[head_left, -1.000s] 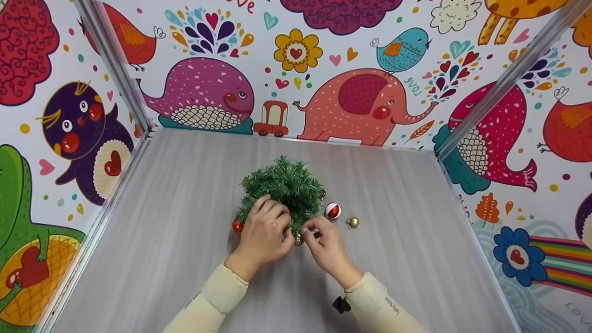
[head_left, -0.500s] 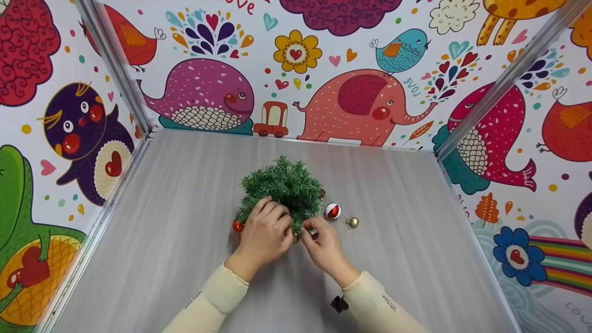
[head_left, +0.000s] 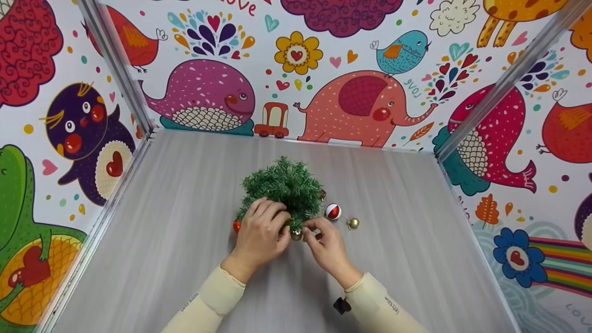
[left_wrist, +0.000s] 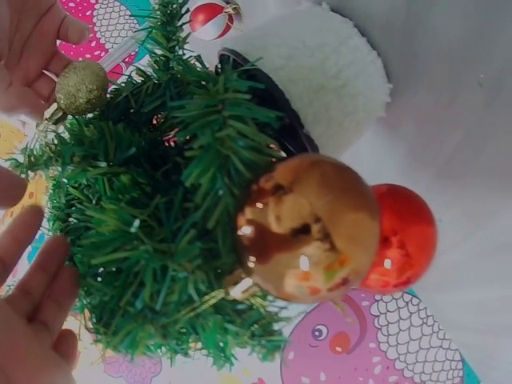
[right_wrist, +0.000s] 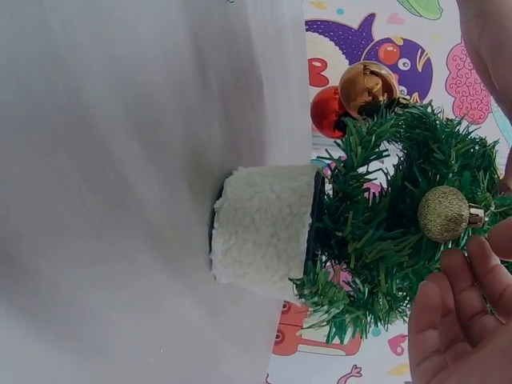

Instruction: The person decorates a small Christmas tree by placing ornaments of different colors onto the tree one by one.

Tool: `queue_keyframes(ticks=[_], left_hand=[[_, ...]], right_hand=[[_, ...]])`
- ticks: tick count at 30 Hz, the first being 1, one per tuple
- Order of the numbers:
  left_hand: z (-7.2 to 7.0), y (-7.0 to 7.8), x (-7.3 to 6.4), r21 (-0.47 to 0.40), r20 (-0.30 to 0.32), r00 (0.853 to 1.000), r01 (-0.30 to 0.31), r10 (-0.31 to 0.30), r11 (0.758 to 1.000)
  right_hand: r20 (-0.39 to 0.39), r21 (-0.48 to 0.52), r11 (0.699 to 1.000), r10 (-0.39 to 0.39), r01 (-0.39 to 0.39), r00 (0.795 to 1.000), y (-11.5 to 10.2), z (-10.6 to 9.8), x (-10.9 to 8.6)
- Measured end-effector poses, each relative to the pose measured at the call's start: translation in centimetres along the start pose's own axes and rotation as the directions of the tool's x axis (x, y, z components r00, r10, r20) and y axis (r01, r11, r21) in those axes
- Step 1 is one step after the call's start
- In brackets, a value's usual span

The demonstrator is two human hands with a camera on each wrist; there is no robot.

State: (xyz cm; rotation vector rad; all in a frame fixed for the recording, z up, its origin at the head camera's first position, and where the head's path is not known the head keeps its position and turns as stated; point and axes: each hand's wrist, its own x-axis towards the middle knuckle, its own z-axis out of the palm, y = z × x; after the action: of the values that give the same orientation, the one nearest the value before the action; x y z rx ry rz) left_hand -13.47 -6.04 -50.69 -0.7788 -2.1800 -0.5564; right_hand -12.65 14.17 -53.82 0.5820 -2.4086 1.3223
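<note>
Lettering on 2 sleeves (head_left: 206,298): "Lets Slim". Tree (head_left: 282,182): head frame's centre; white pot (right_wrist: 264,228) I see only in wrist views. Left hand (head_left: 260,231), right hand (head_left: 328,243) flank glittery bauble (head_left: 296,235); can't tell whether either's fingers grip.

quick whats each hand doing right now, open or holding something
Left hand: at the green, bristly artificial tree; grip cannot be told.
Right hand: close beside the round, glittery gold ball; grip cannot be told.

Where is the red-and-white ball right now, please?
In the head view, the red-and-white ball is right of the green tree, between it and a small gold ball.
</note>
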Motion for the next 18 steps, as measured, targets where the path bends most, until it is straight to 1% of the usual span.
queue_keyframes(ticks=[3,5,8,10,12,15,18], left_hand=[[-0.2,-0.2,-0.2,0.018,-0.016,1.000,0.012,-0.012,1.000],[-0.4,-0.4,-0.5,0.025,-0.028,0.999,0.031,-0.030,0.999],[-0.5,-0.7,-0.9,0.025,-0.046,0.996,0.072,-0.071,0.997],[-0.5,-0.9,-1.2,0.023,-0.047,0.993,0.109,-0.108,0.994],[-0.5,-1.0,-1.4,0.033,-0.031,0.989,0.147,-0.146,0.989],[-0.5,-1.1,-1.6,0.072,0.019,0.979,0.201,-0.203,0.977],[-0.6,-1.1,-1.8,0.101,0.071,0.970,0.226,-0.233,0.969]], right_hand=[[-0.012,0.005,1.000,0.006,-0.006,1.000,0.3,-0.1,-0.1],[-0.014,0.010,1.000,0.015,-0.014,1.000,0.4,-0.2,-0.2],[-0.009,0.018,1.000,0.023,-0.023,1.000,0.8,-0.5,-0.5],[-0.009,0.005,1.000,0.023,-0.023,1.000,1.1,-0.7,-0.7],[-0.010,-0.034,0.999,0.018,-0.018,1.000,1.5,-1.0,-1.0],[-0.007,-0.115,0.993,0.005,-0.006,1.000,2.3,-1.3,-1.3],[0.002,-0.200,0.980,0.006,-0.006,1.000,3.1,-1.7,-1.7]])
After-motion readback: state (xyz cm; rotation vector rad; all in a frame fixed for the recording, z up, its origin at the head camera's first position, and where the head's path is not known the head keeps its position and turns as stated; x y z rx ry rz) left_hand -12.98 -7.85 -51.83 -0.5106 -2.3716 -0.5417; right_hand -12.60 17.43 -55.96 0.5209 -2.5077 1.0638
